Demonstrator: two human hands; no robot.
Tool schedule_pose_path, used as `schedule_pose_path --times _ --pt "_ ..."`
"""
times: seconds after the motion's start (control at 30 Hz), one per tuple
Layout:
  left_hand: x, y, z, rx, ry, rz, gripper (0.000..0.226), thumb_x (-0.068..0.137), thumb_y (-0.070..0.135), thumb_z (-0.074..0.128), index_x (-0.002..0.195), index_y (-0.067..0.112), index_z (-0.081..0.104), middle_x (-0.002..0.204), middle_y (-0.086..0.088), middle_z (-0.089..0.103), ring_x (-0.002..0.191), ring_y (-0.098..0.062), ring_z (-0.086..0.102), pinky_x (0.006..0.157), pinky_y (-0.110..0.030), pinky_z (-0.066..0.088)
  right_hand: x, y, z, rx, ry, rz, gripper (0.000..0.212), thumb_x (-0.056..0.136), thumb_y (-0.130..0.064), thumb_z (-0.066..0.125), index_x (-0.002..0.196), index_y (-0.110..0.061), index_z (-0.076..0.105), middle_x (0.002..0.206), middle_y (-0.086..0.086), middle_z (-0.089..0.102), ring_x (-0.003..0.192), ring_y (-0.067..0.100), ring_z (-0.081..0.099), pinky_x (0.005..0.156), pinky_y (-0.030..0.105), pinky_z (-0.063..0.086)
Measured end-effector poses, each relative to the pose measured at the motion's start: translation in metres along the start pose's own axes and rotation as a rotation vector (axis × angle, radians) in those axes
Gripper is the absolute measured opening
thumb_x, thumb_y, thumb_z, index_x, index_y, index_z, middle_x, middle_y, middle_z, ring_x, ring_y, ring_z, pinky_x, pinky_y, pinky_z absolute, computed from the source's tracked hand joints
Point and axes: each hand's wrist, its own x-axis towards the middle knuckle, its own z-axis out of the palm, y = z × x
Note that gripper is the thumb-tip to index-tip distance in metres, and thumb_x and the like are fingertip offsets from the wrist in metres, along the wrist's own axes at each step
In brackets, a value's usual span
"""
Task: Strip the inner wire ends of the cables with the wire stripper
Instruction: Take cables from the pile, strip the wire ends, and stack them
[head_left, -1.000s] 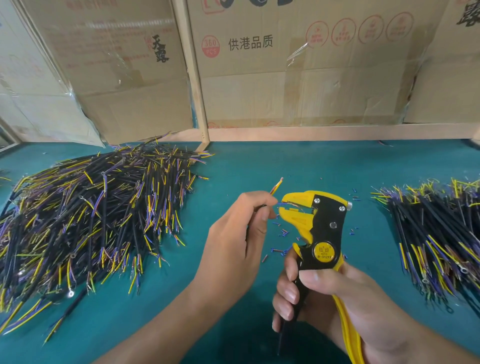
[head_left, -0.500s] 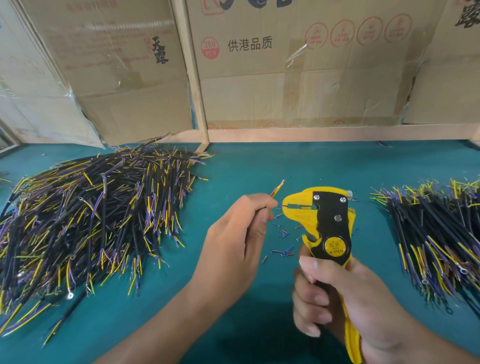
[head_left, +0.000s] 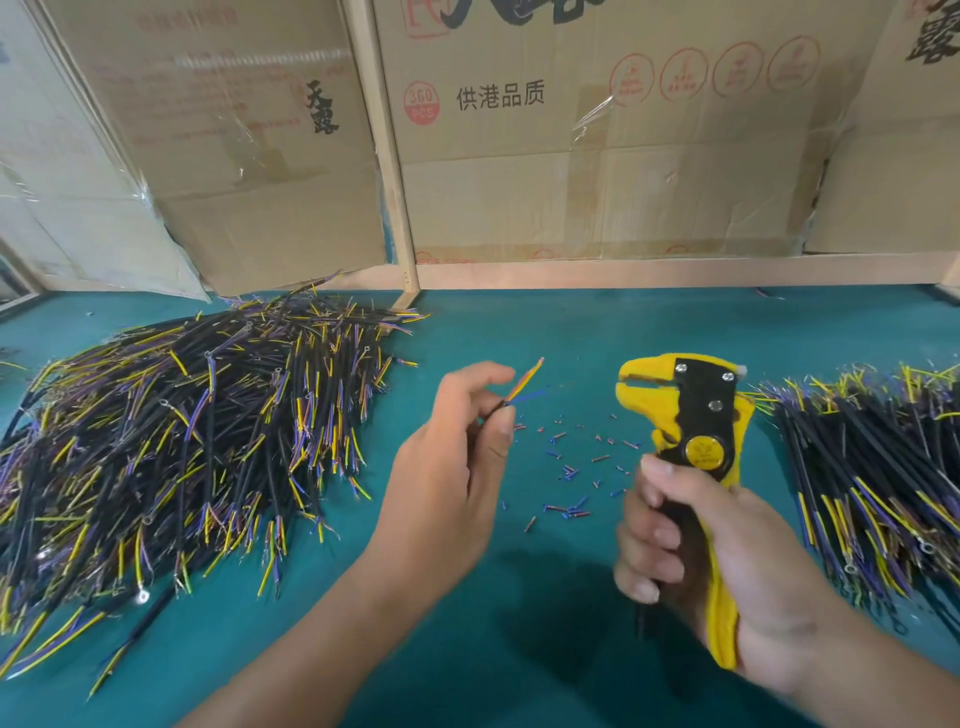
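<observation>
At the left of the frame a large heap of black-sheathed cables with yellow and purple inner wires (head_left: 171, 441) spreads across the teal work surface (head_left: 519, 322). Right of it, at centre, the left hand (head_left: 452, 467) pinches a single black cable (head_left: 511, 400) between thumb and fingers; its yellow, orange and blue inner wires fan out up and to the right, apart from the tool. Below and right of those wire ends, small blue and red scraps of stripped insulation (head_left: 566, 478) lie scattered on the surface. Further right, the right hand (head_left: 711, 561) is clenched around the handles of a yellow and black wire stripper (head_left: 691, 421), held upright with its beak pointing left. At the right edge lies a second pile of similar black cables (head_left: 872, 467). Taped cardboard boxes (head_left: 597, 156) stand across the top of the frame.
</observation>
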Motion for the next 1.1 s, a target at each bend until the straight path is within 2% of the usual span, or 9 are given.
schedule_pose_path --times 0.07,0.17,0.4,0.53,0.6,0.67,0.9,1.1 --pt "0.001 0.0 -0.002 0.021 -0.013 -0.007 0.018 0.105 0.029 0.042 0.12 0.04 0.044 0.086 0.02 0.054 0.067 -0.012 0.049 0.061 -0.011 0.035 0.004 0.001 -0.001 0.029 0.029 -0.019 0.023 0.072 -0.022 0.074 0.078 -0.008 0.057 0.066 0.012 0.043 0.054 0.026 0.046 0.052 0.041 0.051" --pt "0.0 0.0 -0.001 0.017 -0.027 -0.012 0.018 0.105 0.028 0.041 0.118 0.04 0.046 0.089 0.017 0.055 0.074 -0.011 0.052 0.066 -0.011 0.036 0.008 0.006 -0.003 0.005 0.079 -0.009 0.028 0.07 -0.021 0.074 0.089 -0.006 0.06 0.076 0.016 0.051 0.066 0.03 0.055 0.065 0.046 0.057" --pt "0.003 0.0 -0.002 -0.062 -0.047 -0.013 0.016 0.105 0.022 0.04 0.112 0.032 0.05 0.088 0.01 0.054 0.072 -0.015 0.049 0.063 -0.017 0.036 0.003 0.009 0.001 -0.05 0.038 0.008 0.012 0.072 -0.019 0.07 0.079 -0.01 0.069 0.076 0.017 0.053 0.067 0.032 0.056 0.066 0.045 0.058" --pt "0.003 0.001 -0.002 -0.059 -0.048 -0.015 0.015 0.105 0.02 0.04 0.109 0.031 0.05 0.088 0.012 0.053 0.068 -0.012 0.046 0.061 -0.016 0.034 -0.001 0.008 0.004 -0.004 -0.022 0.014 0.012 0.074 -0.005 0.076 0.083 -0.007 0.068 0.076 0.018 0.052 0.066 0.034 0.055 0.066 0.046 0.057" --pt "0.003 0.001 -0.002 -0.056 -0.038 -0.024 0.017 0.104 0.017 0.041 0.108 0.03 0.05 0.086 0.014 0.052 0.066 -0.009 0.044 0.06 -0.014 0.032 -0.002 0.007 0.004 0.009 -0.064 0.024 0.016 0.073 -0.011 0.073 0.086 -0.004 0.067 0.076 0.02 0.052 0.066 0.034 0.055 0.066 0.047 0.056" --pt "0.003 0.002 -0.002 -0.07 -0.032 -0.035 0.017 0.104 0.017 0.041 0.107 0.031 0.05 0.085 0.013 0.052 0.065 -0.012 0.043 0.059 -0.016 0.032 -0.004 0.008 0.003 -0.006 -0.108 0.048 0.017 0.075 -0.012 0.071 0.088 -0.003 0.066 0.077 0.022 0.053 0.067 0.036 0.055 0.067 0.047 0.055" --pt "0.001 0.004 0.0 -0.075 -0.021 -0.058 0.018 0.104 0.02 0.042 0.106 0.035 0.05 0.084 0.008 0.052 0.062 -0.014 0.042 0.056 -0.015 0.032 -0.007 0.012 0.0 -0.076 -0.318 0.101 0.04 0.069 -0.028 0.09 0.091 -0.004 0.067 0.079 0.023 0.056 0.072 0.037 0.057 0.072 0.047 0.053" --pt "-0.002 0.007 0.005 -0.042 -0.043 -0.034 0.02 0.103 0.017 0.043 0.107 0.035 0.05 0.085 0.009 0.052 0.066 -0.013 0.045 0.06 -0.014 0.034 -0.006 0.016 0.0 -0.095 -0.383 0.097 0.035 0.077 -0.028 0.085 0.095 -0.005 0.065 0.082 0.023 0.057 0.075 0.036 0.057 0.074 0.048 0.053"
